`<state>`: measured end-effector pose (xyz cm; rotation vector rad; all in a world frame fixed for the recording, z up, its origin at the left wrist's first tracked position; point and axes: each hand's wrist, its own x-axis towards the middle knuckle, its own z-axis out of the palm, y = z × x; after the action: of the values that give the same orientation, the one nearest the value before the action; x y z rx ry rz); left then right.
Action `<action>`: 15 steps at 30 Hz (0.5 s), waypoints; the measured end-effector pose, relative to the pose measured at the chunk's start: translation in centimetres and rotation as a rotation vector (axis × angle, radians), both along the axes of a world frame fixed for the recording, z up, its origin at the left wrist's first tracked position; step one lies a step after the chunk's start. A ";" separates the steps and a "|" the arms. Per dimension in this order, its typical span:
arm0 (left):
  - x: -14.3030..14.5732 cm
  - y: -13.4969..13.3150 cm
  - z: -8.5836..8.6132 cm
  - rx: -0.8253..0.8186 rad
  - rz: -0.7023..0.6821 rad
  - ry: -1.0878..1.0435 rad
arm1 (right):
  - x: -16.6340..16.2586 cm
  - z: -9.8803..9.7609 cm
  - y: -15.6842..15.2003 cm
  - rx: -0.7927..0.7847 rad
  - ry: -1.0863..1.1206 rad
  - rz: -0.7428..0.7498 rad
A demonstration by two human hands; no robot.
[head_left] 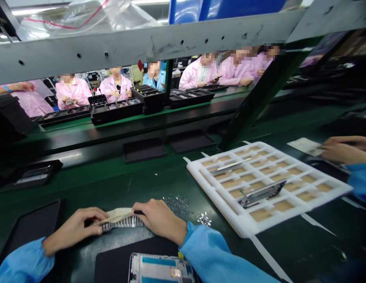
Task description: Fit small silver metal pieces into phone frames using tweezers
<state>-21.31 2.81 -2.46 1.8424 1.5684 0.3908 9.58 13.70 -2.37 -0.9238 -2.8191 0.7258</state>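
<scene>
I could read no text anywhere. Just below the right hand [159, 220], the small sticker [176, 272] on the phone frame [160, 268] was too small and blurred for me to make out.

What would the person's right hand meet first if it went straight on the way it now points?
The right hand already grips the strip of small metal parts, so that comes first. Beyond it, the left hand probably lies in line, though depth is hard to judge here.

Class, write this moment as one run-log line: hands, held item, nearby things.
left hand: holds beige-backed metal strip | right hand: holds same strip | nearby: white compartmented tray; loose metal pieces
</scene>
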 end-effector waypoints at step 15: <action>0.9 1.5 3.8 -0.018 -0.067 0.114 | 0.7 -0.1 0.2 0.076 -0.036 0.095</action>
<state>-20.37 4.32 1.36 1.9269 1.5752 0.2442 10.31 13.92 -2.50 -0.8045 -2.9168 0.6130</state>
